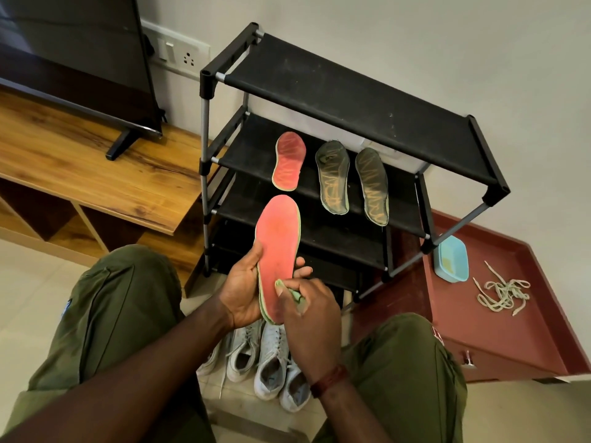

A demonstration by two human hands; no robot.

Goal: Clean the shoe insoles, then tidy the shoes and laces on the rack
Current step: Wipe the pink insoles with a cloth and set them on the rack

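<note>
— What's around?
— A black rack straight ahead. A pink insole and two dark insoles lie along its second shelf. White shoes sit on the floor between the knees. Laces and a blue box lie on the maroon cabinet top.
— And the held insole?
— It's in front of the rack's lower shelves, long axis upright, free end up. The left hand grips its lower half, and the right hand pinches a green cloth against it.

Pale wall, tiled floor, wooden TV unit
</note>
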